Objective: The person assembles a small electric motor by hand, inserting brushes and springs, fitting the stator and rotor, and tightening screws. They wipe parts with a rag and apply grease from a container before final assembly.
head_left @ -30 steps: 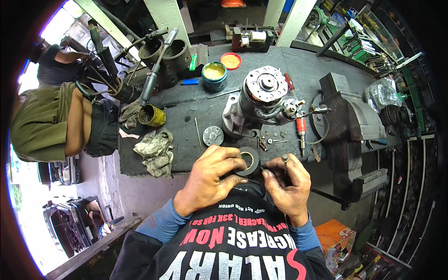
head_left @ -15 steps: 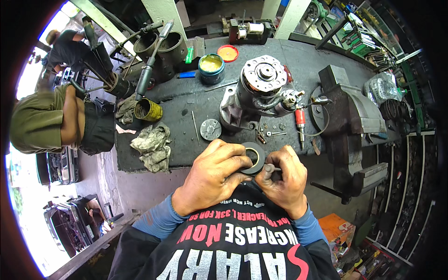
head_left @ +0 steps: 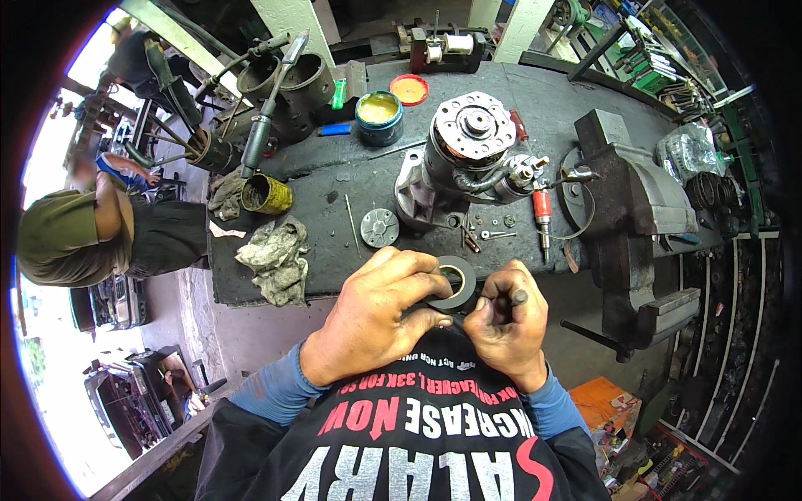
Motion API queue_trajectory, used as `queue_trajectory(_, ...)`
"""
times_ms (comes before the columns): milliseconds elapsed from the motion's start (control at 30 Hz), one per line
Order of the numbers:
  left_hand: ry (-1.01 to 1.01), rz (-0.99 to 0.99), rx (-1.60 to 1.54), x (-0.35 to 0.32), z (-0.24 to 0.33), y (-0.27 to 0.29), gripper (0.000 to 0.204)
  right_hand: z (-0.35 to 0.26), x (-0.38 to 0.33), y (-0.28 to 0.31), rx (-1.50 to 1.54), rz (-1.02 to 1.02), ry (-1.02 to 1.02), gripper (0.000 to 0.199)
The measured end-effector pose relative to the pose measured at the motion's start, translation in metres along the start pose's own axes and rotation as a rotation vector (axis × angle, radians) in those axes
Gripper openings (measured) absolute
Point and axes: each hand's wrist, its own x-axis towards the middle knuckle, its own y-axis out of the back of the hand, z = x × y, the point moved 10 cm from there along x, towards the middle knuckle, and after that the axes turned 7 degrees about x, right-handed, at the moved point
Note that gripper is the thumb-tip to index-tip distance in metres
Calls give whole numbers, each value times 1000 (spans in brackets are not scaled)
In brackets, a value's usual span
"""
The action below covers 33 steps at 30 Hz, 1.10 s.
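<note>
My left hand (head_left: 376,311) is closed around a roll of black tape (head_left: 468,288), its fingers through and over the near-left side of the ring. Close by on the right, my right hand (head_left: 511,326) pinches a small grey rod (head_left: 520,296), whose round end pokes out by the index finger. Whether a strip of tape runs between the hands cannot be made out. Just beyond them on the bench stands a starter motor (head_left: 474,134) with its round, holed end plate facing up. A round metal cover (head_left: 379,227) lies to its left, small nuts and bolts (head_left: 493,230) in front.
A big bench vise (head_left: 635,200) stands on the right. A grease tub (head_left: 378,121), its red lid (head_left: 409,89), a yellow can (head_left: 267,194) and a rag (head_left: 276,260) sit on the bench (head_left: 322,196). At the left edge stands another person (head_left: 75,221); a second is farther back.
My right hand has turned, so the rod's end now points upward by the index finger. The tape roll stays in my left hand, tilted slightly. The person at left has shifted.
</note>
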Motion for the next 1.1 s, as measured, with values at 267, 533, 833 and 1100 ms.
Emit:
queue_trajectory(267,-50,45,19,-8,-1,13,39,3,3,-2,64,-63,-155,25)
queue_trajectory(533,-145,32,35,-23,-6,2,37,47,-13,-15,68,-235,-272,12)
queue_trajectory(833,-38,215,177,-44,-19,17,17,25,15,-39,14,-348,-49,12)
queue_trajectory(1100,149,275,-18,-65,-31,23,34,30,22,-63,82,-511,-92,18)
